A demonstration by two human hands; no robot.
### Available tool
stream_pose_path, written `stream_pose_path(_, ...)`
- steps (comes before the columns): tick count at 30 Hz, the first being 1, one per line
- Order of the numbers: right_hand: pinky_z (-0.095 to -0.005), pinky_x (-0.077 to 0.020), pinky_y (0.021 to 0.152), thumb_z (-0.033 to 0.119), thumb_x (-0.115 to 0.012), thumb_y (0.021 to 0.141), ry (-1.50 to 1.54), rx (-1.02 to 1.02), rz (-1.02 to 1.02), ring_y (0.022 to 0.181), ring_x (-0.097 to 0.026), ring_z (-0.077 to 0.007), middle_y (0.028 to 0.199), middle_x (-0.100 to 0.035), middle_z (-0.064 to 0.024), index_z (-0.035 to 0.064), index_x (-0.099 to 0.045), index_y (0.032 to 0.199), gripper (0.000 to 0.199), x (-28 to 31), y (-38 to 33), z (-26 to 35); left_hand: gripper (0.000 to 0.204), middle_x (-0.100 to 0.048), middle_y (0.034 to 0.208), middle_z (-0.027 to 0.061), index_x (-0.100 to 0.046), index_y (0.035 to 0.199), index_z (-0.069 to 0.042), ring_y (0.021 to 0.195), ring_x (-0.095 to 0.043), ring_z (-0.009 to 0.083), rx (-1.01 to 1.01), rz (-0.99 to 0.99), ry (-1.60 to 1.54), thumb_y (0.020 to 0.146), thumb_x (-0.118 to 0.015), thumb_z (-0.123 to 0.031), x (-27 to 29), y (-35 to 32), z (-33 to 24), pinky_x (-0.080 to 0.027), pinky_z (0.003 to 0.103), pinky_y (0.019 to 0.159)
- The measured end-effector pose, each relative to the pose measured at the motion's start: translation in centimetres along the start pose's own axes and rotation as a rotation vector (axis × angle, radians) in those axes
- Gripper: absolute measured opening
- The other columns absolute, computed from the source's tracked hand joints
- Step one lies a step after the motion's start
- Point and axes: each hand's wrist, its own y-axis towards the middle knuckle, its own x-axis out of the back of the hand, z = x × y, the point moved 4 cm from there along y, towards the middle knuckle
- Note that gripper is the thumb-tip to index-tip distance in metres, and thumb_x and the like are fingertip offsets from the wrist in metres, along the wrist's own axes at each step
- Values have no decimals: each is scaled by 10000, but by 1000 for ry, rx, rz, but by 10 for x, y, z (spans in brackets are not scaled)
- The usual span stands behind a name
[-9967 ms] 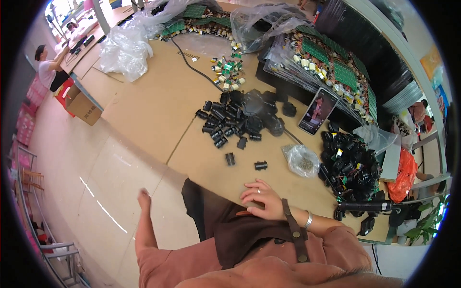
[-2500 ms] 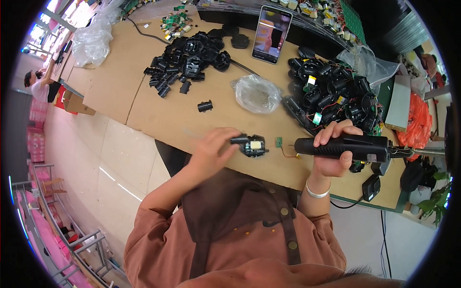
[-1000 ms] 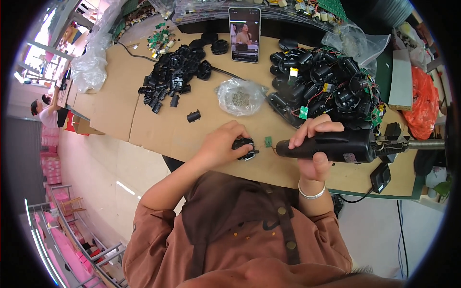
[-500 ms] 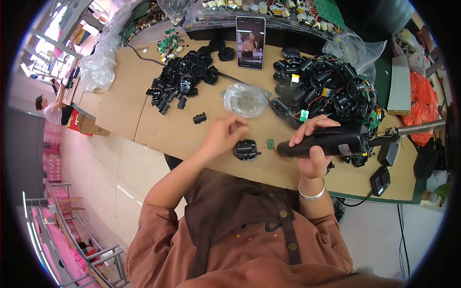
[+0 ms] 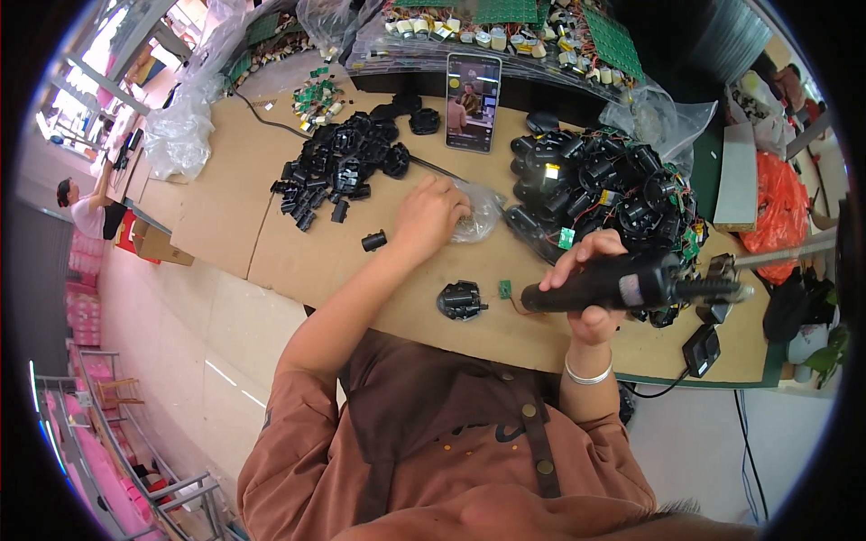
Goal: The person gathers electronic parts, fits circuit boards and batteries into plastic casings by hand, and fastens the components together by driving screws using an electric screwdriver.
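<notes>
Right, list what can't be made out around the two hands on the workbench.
Head view, the only one:
- Left hand: its fingers are curled into the clear plastic bag; the bag's contents are hidden by the hand and the crinkled film.
- Right hand: it wraps the black electric screwdriver, hiding its grip; the bit tip is too small to see.
- Small black plastic housing: its screw holes are too small to resolve.

Cardboard-topped workbench [image 5: 271, 243] over pale glossy floor [image 5: 171, 334], metal racks [image 5: 135, 451] lower left, daylight from upper-left windows [image 5: 99, 99]
</notes>
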Motion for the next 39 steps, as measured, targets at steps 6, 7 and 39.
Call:
stream_pose_path(6,-371,-560,603,241,-766,729,2,75,-58,705,-589,-237,993,-439,-156,50,-351,1181,642,-12,5,5,67,-589,819,108,-587,839,-41,827,-548,316,36,-44,-35,811,-604,-99,2,-1,7,-458,383,728)
stream_pose_path(7,-371,-560,603,241,-766,729,-4,74,-57,705,-589,-237,993,-439,-156,50,-351,1181,642,-14,5,9,67,-589,819,108,-587,839,-41,827,-548,316,35,-46,-40,811,-604,-99,6,-1,3,-458,383,728)
stream_pose_path(39,-301,-479,508,355,-637,846,-144,379,48,613,-497,-176,909,-426,-100,73,-353,1283,593,-82,-2,23,232,-616,870,0,-607,1019,-21,708,-487,41,575,255,-1661,945,-540,-230,-6,-103,-62,-425,183,655)
